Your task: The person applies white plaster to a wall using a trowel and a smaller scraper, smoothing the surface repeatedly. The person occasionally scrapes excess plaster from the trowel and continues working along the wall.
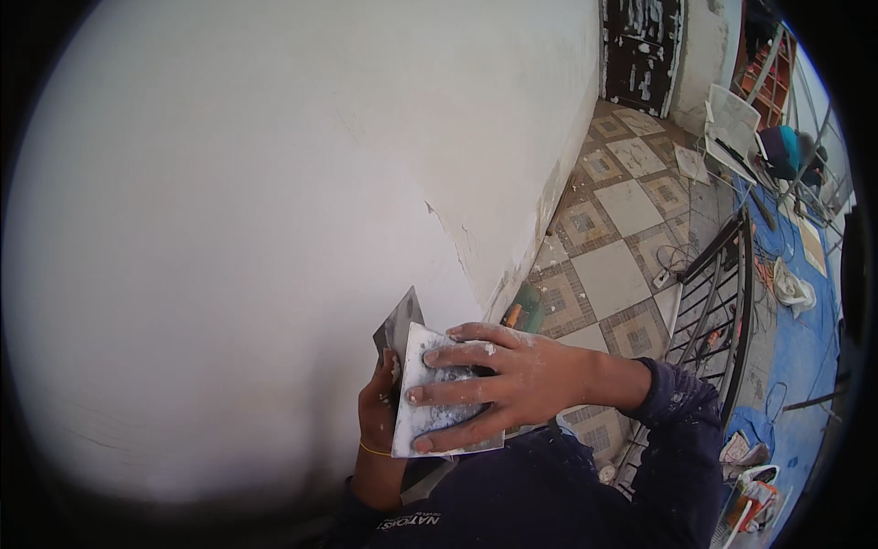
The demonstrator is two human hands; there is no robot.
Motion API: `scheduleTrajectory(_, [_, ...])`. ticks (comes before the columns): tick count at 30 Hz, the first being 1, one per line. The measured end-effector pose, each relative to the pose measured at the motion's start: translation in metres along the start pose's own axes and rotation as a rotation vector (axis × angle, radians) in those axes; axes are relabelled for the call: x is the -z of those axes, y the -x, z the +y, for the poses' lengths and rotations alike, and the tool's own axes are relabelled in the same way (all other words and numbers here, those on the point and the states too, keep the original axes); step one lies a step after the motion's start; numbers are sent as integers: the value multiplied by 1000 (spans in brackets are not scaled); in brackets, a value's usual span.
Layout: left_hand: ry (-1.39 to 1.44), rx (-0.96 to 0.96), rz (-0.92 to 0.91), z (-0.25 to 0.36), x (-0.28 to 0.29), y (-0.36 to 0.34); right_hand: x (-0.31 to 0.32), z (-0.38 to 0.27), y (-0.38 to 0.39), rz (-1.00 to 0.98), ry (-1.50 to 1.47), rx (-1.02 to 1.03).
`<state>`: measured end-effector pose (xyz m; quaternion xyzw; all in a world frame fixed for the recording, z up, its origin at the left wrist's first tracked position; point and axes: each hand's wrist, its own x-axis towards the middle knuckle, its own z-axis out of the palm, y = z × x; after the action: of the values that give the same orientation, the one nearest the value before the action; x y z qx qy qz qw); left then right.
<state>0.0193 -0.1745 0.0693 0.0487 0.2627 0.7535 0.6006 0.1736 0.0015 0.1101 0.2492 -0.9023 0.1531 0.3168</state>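
Note:
Close to the white wall [302, 229], both hands work together with two putty-smeared plates. My right hand [512, 375], dusted white, has its fingers spread over the face of a flat putty blade [439, 430]; its thumb is hidden. Behind that blade, the pointed corner of a dark steel putty blade [399, 322] sticks up. My left hand [377, 407], with a yellow band at the wrist, closes on this steel blade. Most of its fingers are hidden by the front plate. The two blades overlap and seem to touch.
Cracked, flaking plaster [457, 247] marks the wall near its corner. A green container [524, 308] stands on the patterned tile floor [622, 274]. To the right are a black metal railing [722, 293], a white chair [732, 128], and blue sheeting [800, 366] with cloth on it. A dark door [642, 55] is far back.

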Motion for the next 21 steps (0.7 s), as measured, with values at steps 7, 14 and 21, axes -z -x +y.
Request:
scheduleTrajectory(7, [-637,-471,362,-12,-1,-20,5,48,64,-133,153,-588])
scheduleTrajectory(14, [-1276,-550,467,-35,10,-68,-37,71,85,-78,-36,-460])
scheduleTrajectory(21, [-2512,-1162,744,-5,66,-55,-187,155,213,361,-996,-973])
